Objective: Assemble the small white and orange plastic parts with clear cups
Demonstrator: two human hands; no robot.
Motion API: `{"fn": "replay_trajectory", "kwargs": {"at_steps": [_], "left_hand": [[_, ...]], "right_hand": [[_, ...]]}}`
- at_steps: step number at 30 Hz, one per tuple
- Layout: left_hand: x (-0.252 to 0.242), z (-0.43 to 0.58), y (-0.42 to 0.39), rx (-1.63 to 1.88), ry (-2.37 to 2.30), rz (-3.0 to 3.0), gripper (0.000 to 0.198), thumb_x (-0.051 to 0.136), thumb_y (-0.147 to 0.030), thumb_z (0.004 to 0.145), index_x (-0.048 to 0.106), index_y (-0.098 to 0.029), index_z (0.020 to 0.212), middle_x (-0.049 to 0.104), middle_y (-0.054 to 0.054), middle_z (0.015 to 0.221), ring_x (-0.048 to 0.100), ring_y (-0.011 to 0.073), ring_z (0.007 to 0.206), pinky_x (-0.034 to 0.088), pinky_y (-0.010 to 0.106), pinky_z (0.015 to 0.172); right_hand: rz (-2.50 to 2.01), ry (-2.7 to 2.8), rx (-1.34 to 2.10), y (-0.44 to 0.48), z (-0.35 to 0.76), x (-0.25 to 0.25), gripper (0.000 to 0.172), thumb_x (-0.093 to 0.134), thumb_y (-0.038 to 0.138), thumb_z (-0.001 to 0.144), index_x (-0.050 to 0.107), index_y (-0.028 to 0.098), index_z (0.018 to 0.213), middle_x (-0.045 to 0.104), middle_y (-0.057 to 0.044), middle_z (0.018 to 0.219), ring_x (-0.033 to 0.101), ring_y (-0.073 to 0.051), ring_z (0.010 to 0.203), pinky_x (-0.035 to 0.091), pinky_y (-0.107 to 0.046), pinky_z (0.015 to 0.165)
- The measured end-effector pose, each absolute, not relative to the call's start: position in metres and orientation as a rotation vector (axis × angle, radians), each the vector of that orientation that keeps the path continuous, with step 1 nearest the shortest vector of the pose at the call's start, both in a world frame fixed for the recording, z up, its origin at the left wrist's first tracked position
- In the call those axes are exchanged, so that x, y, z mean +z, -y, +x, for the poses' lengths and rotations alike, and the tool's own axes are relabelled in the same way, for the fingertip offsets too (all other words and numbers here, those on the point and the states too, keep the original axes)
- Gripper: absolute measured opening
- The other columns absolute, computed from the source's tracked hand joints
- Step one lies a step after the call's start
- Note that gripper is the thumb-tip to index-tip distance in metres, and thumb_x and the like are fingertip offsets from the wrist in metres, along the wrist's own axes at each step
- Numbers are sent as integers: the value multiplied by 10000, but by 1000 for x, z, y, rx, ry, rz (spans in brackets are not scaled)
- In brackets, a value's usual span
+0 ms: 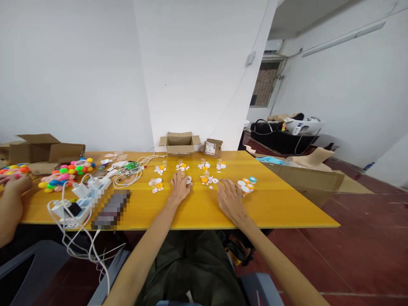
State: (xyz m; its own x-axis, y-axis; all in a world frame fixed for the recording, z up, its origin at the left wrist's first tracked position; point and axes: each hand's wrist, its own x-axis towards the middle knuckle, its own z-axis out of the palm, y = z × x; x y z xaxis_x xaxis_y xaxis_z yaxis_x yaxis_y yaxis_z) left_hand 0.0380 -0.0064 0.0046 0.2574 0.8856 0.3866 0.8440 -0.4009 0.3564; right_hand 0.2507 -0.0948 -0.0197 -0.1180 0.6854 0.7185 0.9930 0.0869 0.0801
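My left hand [180, 187] rests over the wooden table, its fingers apart and reaching onto a small group of parts. White discs [189, 180] show beside its fingertips; what lies under them is hidden. My right hand [230, 199] is low over the table with fingers spread, next to a cluster of round white, orange and teal caps [246, 185]. Between the hands is a group of orange gear-like discs [204, 180] and small white pieces [215, 181]. Similar groups with orange discs [182, 166] and clear round cups [203, 160] lie farther back.
Open cardboard box [180, 149] and smaller box [213, 148] stand at the table's back. Left are a power strip [83, 208] with white cables, a blurred dark object [110, 209], colourful balls [63, 176] and another person's hand [15, 189]. A large carton [306, 180] stands right.
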Motion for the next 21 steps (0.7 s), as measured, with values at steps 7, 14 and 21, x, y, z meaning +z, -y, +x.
{"fn": "replay_trajectory", "kwargs": {"at_steps": [7, 14, 21], "left_hand": [[3, 39, 5, 830, -1706, 2418, 200, 585, -331, 890, 677, -262, 1053, 432, 113, 1512, 377, 356, 1371, 412, 567, 1029], [6, 38, 11, 868, -1700, 2451, 273, 613, -321, 881, 632, -262, 1147, 376, 124, 1548, 378, 354, 1381, 421, 546, 1033], [8, 39, 9, 893, -1731, 2370, 337, 630, -385, 879, 637, -263, 1192, 351, 156, 1554, 398, 386, 1372, 458, 539, 997]], "right_hand": [[-1702, 1741, -872, 97, 265, -26, 398, 396, 167, 914, 627, 186, 1238, 616, -164, 1340, 442, -335, 1308, 256, -511, 1084], [-1746, 1584, -881, 97, 265, -26, 334, 410, 210, 928, 634, 170, 1172, 602, -190, 1324, 430, -359, 1312, 274, -549, 1069], [-1629, 1851, -784, 75, 239, -19, 372, 501, 343, 935, 618, 192, 1254, 570, -188, 1392, 406, -364, 1348, 282, -553, 1091]]}}
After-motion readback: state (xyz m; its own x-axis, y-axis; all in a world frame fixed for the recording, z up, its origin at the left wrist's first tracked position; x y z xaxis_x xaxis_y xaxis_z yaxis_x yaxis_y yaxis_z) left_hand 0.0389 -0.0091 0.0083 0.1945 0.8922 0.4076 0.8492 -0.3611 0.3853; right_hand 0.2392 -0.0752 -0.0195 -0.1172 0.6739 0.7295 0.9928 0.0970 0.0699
